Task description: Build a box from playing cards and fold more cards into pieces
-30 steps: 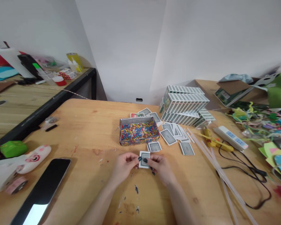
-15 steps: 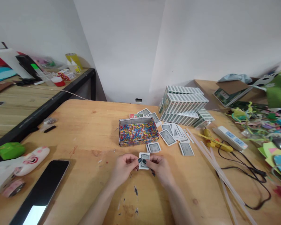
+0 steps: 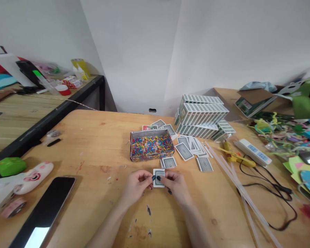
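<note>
Both my hands pinch one small playing card (image 3: 159, 176), back side up, just above the wooden table (image 3: 98, 144). My left hand (image 3: 136, 185) grips its left edge and my right hand (image 3: 176, 185) its right edge, thumbs meeting on top. A little beyond them stands an open box with a colourful pattern (image 3: 151, 145). Two folded cards (image 3: 168, 162) lie between the box and my hands.
Loose cards (image 3: 189, 146) are spread right of the box, with stacked card packs (image 3: 201, 115) behind. Glue sticks (image 3: 237, 186), a yellow glue gun (image 3: 234, 156) and a power strip (image 3: 252, 151) lie right. A phone (image 3: 45, 210), pink toy (image 3: 32, 175) and tape lie left.
</note>
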Demonstrator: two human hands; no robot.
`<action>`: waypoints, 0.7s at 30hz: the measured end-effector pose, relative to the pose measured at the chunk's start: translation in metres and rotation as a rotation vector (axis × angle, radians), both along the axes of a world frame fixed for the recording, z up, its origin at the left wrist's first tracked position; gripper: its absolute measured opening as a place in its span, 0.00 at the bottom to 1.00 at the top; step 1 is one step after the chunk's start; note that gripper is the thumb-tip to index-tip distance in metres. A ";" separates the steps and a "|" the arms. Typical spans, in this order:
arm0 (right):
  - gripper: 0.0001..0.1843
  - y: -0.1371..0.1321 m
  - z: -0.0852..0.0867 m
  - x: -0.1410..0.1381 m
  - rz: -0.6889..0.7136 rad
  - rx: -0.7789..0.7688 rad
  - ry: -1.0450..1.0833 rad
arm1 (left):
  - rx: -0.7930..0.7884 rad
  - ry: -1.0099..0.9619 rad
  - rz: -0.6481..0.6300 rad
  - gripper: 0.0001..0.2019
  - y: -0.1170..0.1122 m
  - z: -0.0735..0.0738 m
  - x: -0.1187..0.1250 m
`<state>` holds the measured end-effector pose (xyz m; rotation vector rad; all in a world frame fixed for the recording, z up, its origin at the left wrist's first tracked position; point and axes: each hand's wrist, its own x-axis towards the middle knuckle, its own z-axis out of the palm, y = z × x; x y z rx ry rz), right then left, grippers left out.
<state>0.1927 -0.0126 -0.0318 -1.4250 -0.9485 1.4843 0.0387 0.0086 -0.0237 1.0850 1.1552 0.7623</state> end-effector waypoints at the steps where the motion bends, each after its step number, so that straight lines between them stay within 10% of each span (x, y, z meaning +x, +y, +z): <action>1: 0.19 0.000 0.000 0.000 0.002 -0.002 -0.002 | 0.004 0.000 -0.005 0.07 0.000 -0.001 0.000; 21: 0.18 0.000 -0.001 0.002 -0.001 -0.021 -0.024 | 0.156 0.081 -0.138 0.10 -0.004 -0.002 -0.004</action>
